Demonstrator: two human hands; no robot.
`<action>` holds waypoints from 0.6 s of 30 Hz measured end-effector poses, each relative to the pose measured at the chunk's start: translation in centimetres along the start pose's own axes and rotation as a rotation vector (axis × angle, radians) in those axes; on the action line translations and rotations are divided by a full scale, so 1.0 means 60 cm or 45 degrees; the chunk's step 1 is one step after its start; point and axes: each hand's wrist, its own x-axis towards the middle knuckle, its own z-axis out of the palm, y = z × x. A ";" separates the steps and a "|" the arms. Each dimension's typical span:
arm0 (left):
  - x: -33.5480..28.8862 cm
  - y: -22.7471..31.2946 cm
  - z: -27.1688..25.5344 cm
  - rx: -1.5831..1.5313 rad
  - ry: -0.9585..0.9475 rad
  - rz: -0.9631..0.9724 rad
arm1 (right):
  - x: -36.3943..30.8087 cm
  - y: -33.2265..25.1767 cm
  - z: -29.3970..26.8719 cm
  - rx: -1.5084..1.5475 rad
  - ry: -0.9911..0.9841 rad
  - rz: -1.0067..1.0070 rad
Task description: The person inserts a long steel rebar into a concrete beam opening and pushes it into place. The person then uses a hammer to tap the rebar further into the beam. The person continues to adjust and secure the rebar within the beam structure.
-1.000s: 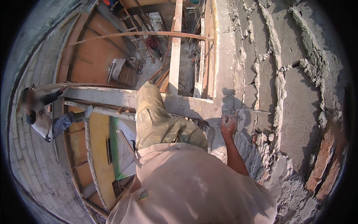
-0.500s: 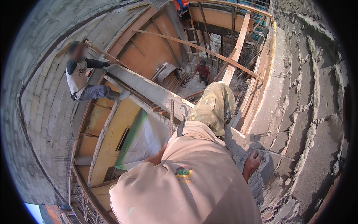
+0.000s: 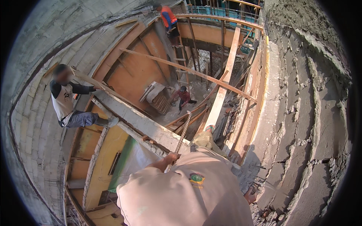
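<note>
My left hand is wrapped round an upright ribbed steel bar beside the concrete beam. Low on the right, my right hand is against the rough concrete ledge next to the block wall. Its fingers are too blurred and too much cut off by my shirt to read. One of my feet, in a sandal, is on the near end of a long wooden plank that spans the deep opening.
A co-worker straddles the formwork at left, a hand on a timber. Another person is far below on the rubble floor, and one in an orange vest is by a ladder. A thin board crosses over the plank.
My left hand has come forward from beside my body onto the steel bar. My foot now shows on the plank, and my shirt covers more of my right hand. The view has shifted.
</note>
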 end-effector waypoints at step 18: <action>0.147 0.252 -0.047 -0.446 -0.092 -0.503 | 0.023 0.049 -0.011 -0.525 -0.509 0.076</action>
